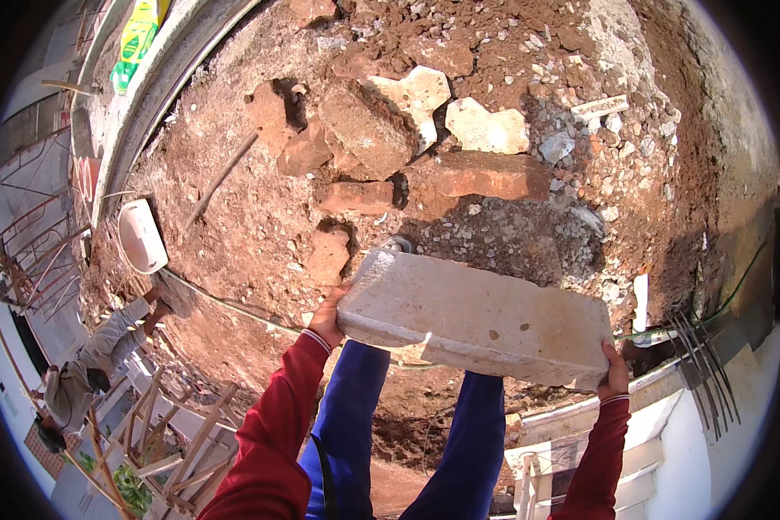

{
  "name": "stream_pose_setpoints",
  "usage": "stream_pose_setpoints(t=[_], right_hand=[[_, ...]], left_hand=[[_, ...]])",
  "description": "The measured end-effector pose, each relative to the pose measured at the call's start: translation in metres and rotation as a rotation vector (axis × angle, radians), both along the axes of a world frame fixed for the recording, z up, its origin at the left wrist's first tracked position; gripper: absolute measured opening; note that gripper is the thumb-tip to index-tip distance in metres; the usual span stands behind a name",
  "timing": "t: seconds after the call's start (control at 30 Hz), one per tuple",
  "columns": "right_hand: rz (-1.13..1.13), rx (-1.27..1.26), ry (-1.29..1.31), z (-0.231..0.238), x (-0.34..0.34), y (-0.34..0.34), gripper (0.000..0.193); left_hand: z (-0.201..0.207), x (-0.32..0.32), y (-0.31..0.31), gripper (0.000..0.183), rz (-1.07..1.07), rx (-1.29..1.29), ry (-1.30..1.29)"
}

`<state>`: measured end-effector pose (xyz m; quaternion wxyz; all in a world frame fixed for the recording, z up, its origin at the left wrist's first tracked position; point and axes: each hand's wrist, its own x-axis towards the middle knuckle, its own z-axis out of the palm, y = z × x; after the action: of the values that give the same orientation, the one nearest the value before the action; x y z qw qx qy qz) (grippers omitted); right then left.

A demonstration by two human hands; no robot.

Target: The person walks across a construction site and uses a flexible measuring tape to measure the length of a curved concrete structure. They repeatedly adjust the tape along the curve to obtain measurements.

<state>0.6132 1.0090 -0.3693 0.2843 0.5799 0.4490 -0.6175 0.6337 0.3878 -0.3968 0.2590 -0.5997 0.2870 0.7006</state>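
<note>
A long, pale grey concrete block point(477, 314) spans the space in front of my legs, held up between both hands. My left hand point(328, 319) grips its left end, the thumb side showing along the edge. At the other end, my right hand point(614, 367) is closed round the lower right corner. The block slopes slightly down to the right, and its underside is hidden. Just beyond its upper left corner, a small round metal object point(397, 244) shows on the dirt.
Broken stone slabs point(368, 130) and a reddish block point(492, 176) lie ahead on rubble. A stick point(223, 176), a pale basin point(142, 236) and a hose point(225, 305) are left. Bent steel bars point(704, 373) jut out at right. Another person point(95, 364) stands far left, near stacked timber point(173, 451).
</note>
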Motion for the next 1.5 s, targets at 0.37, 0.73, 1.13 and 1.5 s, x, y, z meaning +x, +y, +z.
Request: stream_pose_setpoints(t=[0.37,0.73,1.13,1.5], right_hand=[[0.38,-0.127,0.312,0.082,-0.217,-0.25,0.047],[0.468,-0.201,0.568,0.042,-0.421,-0.476,0.047],[0.79,0.121,0.453,0.057,-0.281,-0.46,0.065],[1.05,0.277,-0.169,0.109,0.009,-0.332,0.039]], left_hand=[[0.123,-0.025,-0.207,0.062,0.218,-0.232,0.229],[0.022,-0.137,-0.369,0.08,0.484,-0.513,0.279],[0.023,-0.135,-0.249,0.095,0.299,-0.124,0.305],[0.047,-0.107,-0.156,0.063,0.027,-0.048,0.301]])
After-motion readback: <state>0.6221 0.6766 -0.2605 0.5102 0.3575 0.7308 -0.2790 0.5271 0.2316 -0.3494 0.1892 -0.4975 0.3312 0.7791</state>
